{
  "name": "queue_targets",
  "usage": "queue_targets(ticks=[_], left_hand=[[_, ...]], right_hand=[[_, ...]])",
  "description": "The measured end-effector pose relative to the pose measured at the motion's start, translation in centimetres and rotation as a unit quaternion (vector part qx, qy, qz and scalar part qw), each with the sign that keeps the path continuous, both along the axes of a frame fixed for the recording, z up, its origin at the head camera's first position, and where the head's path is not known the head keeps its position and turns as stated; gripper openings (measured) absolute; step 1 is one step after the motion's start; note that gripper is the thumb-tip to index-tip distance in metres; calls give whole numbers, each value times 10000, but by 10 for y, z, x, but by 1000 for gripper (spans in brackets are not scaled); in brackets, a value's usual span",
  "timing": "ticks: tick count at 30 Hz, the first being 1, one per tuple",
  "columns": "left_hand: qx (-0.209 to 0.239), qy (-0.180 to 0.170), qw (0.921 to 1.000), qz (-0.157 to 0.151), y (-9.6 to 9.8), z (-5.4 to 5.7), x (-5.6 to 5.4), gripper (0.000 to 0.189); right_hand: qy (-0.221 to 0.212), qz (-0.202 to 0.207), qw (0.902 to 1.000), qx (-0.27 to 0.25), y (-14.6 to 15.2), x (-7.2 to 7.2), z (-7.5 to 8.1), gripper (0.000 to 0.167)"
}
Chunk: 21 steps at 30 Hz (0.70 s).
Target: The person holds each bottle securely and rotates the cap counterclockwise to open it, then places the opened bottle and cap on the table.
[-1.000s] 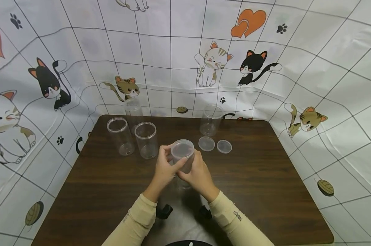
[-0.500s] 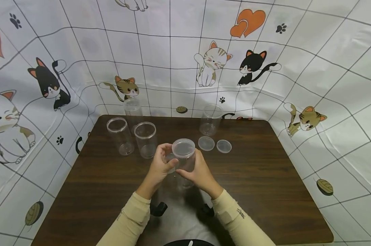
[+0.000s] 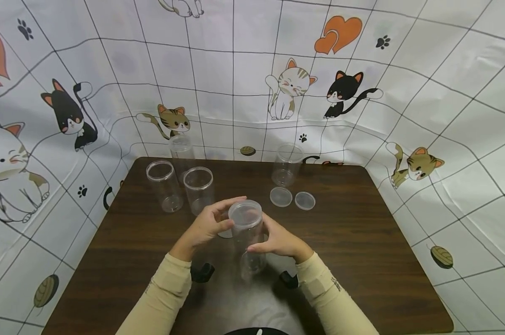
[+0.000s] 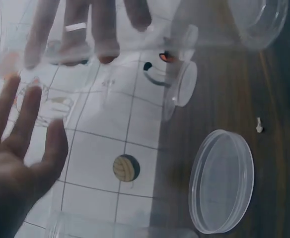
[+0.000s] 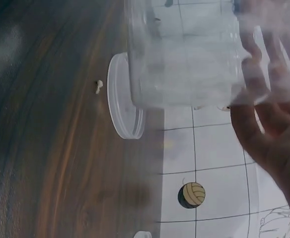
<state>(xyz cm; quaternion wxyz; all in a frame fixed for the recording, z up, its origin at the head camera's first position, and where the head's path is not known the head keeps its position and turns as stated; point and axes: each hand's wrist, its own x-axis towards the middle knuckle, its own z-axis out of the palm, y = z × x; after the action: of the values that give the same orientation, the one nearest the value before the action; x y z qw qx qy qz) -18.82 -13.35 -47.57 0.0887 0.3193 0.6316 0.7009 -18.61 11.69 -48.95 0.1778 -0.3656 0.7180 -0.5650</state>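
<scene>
Clear plastic jar [image 3: 243, 239] is upright before you; right hand [image 3: 279, 239] grips its side, left hand [image 3: 205, 226] spreads fingers loosely beside its lid [image 3: 245, 213]. Best is to press lid evenly, jar steady.

1. Table [image 3: 361, 260]: brown wood-grain top, extending before you.
2. Sheet [image 3: 235, 70]: white with dark grid lines, facing you behind the table and at both sides.
3. Printed on it: cats [image 3: 294, 88], orange hearts [image 3: 345, 31], paw prints [image 3: 383, 42], yarn balls [image 3: 441, 257].
4. Pale fragment [image 4: 259, 125]: visible in your wrist views, lying on the table.
</scene>
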Motion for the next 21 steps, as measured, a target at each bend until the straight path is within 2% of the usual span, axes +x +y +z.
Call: queue_targets(ticks=[2,4,6,8,9,11,13,14,15,17,18,19,20,21], left_hand=[[-131,98,9987,478,4,1,3,71],[-254,63,9929,1162,11,1,8,65],[-257,-40,9813,1905,21,1,13,59],[-181,-130,9639,2655,33,-1,17,56],[-126,-166,9546,2972,39,-3,19,56],[-84,-107,9346,3555,49,-5,23,58],[-67,7,9178,3969,58,-8,25,60],[-61,51,9122,4097,61,-10,25,61],[-65,102,9077,4195,63,-11,26,62],[-42,166,9025,4303,65,-13,26,65],[-10,189,9020,4314,65,-9,29,65],[56,194,9040,4270,63,-10,29,66],[101,187,9065,4216,60,-10,29,69],[143,187,9107,4123,57,-10,29,73]], right_hand=[[262,-433,9987,108,-4,2,-1,91],[593,-1000,9930,210,-12,4,-4,91],[1112,-1690,9783,451,-22,8,-7,91],[1812,-2408,9506,742,-34,12,-10,91],[2154,-2769,9318,932,-40,14,-13,91],[2784,-3417,8868,1391,-51,17,-16,93],[3143,-3878,8496,1704,-59,20,-20,93],[3238,-4028,8369,1802,-62,21,-21,93],[3270,-4125,8290,1888,-64,22,-22,94],[3267,-4209,8237,1941,-66,24,-22,94],[3238,-4221,8245,1931,-67,25,-22,94],[3185,-4187,8292,1890,-66,25,-22,95],[3077,-4105,8392,1806,-65,25,-22,95],[2876,-3936,8570,1672,-63,25,-21,95]])
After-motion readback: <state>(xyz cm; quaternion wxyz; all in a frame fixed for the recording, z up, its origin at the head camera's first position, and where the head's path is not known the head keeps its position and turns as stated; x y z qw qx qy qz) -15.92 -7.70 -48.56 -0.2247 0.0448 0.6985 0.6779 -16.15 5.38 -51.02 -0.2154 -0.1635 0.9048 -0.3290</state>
